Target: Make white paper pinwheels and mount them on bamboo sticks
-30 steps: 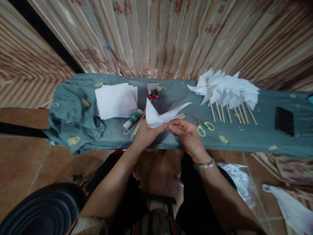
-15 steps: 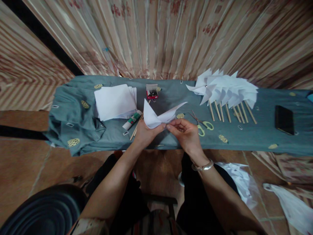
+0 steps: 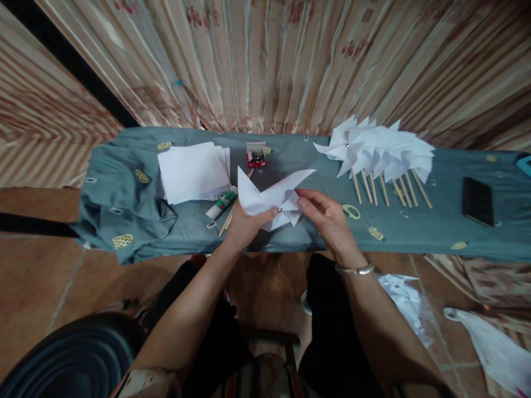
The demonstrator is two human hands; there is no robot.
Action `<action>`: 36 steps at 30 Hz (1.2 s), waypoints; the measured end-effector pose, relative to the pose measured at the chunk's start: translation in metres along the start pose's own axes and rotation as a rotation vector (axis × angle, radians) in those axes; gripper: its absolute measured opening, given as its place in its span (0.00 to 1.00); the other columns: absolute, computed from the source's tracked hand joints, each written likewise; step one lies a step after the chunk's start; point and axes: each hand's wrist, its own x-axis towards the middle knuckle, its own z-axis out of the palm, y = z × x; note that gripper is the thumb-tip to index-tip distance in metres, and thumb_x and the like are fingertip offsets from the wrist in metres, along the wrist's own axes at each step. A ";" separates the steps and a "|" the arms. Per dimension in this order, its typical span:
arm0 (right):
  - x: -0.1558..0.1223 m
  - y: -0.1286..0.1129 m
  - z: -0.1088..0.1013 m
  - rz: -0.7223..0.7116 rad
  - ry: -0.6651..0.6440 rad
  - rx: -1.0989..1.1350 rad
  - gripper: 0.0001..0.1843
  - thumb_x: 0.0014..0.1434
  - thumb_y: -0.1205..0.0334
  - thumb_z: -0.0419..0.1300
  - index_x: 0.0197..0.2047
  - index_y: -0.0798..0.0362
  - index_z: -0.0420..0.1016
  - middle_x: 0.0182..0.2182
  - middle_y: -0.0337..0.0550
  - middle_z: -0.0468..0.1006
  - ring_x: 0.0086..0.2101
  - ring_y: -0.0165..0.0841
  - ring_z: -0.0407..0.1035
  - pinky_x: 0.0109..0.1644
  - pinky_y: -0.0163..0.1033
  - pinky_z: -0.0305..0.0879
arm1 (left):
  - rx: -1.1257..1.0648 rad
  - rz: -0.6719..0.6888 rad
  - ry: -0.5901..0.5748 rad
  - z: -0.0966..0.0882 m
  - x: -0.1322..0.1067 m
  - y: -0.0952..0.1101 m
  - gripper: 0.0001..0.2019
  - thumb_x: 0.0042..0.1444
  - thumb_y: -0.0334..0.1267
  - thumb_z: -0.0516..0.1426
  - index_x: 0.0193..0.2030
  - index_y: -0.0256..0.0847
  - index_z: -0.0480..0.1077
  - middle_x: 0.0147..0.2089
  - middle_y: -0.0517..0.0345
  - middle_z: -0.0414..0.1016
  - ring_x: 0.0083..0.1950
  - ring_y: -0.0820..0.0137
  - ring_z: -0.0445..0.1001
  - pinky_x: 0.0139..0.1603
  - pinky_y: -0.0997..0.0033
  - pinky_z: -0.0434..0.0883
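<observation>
Over the front of the table, a white paper pinwheel [image 3: 271, 198] has its blades folded in to a small shiny pin [image 3: 280, 210] at the centre. My left hand [image 3: 244, 224] grips it from the left, thumb lying beside the pin. At the right blade, my right hand [image 3: 332, 221] has thumb and fingertips closed on the paper edge. Wooden sticks [image 3: 227, 224] and a green-and-white tube [image 3: 222, 204] lie by my left hand. Scissors with light green handles [image 3: 352, 211] are partly hidden behind my right hand. Behind the pinwheel stands an open red box [image 3: 256, 156] of pins.
A stack of white paper [image 3: 193, 171] lies at the left on the cloth-covered table [image 3: 282, 243]. Several pinwheels on sticks [image 3: 385, 146] overlap at the back right, with a black phone [image 3: 478, 202] farther right. A pleated curtain [image 3: 257, 66] hangs behind.
The pinwheel has turned to face up, bringing its pin and lower blades into sight. My right hand has shifted from the centre to the right blade and covers more of the scissors.
</observation>
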 end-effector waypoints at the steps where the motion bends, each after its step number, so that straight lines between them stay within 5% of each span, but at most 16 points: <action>1: 0.001 0.001 0.001 0.082 -0.086 0.088 0.21 0.46 0.46 0.71 0.40 0.49 0.82 0.37 0.41 0.83 0.37 0.36 0.74 0.44 0.41 0.70 | -0.012 -0.008 -0.007 0.002 -0.001 0.000 0.23 0.35 0.39 0.71 0.41 0.35 0.78 0.42 0.49 0.83 0.42 0.63 0.80 0.49 0.62 0.76; 6: -0.001 0.000 0.008 0.257 -0.210 0.300 0.19 0.38 0.50 0.76 0.32 0.51 0.83 0.28 0.36 0.82 0.26 0.28 0.70 0.33 0.35 0.67 | 0.002 -0.056 -0.053 0.005 -0.005 0.000 0.20 0.34 0.42 0.71 0.36 0.35 0.79 0.40 0.49 0.83 0.48 0.58 0.79 0.50 0.61 0.76; 15: 0.000 0.005 0.006 0.295 -0.266 0.273 0.19 0.36 0.53 0.78 0.32 0.53 0.83 0.26 0.36 0.81 0.24 0.26 0.68 0.30 0.34 0.63 | 0.065 -0.039 -0.101 -0.002 -0.003 -0.008 0.24 0.38 0.46 0.71 0.42 0.33 0.80 0.43 0.48 0.83 0.50 0.56 0.79 0.51 0.61 0.76; 22: -0.001 0.004 0.009 0.319 -0.241 0.261 0.21 0.34 0.52 0.78 0.32 0.54 0.83 0.26 0.37 0.81 0.25 0.29 0.69 0.31 0.36 0.65 | 0.069 -0.039 -0.090 -0.003 -0.002 -0.011 0.24 0.36 0.46 0.72 0.39 0.32 0.80 0.42 0.48 0.83 0.41 0.60 0.81 0.46 0.62 0.77; 36: -0.002 0.005 0.012 0.336 -0.217 0.303 0.21 0.34 0.53 0.78 0.33 0.51 0.84 0.28 0.38 0.83 0.27 0.30 0.71 0.35 0.37 0.67 | 0.106 -0.040 -0.085 -0.002 -0.002 -0.008 0.26 0.34 0.51 0.72 0.37 0.33 0.81 0.41 0.47 0.83 0.42 0.59 0.80 0.46 0.61 0.77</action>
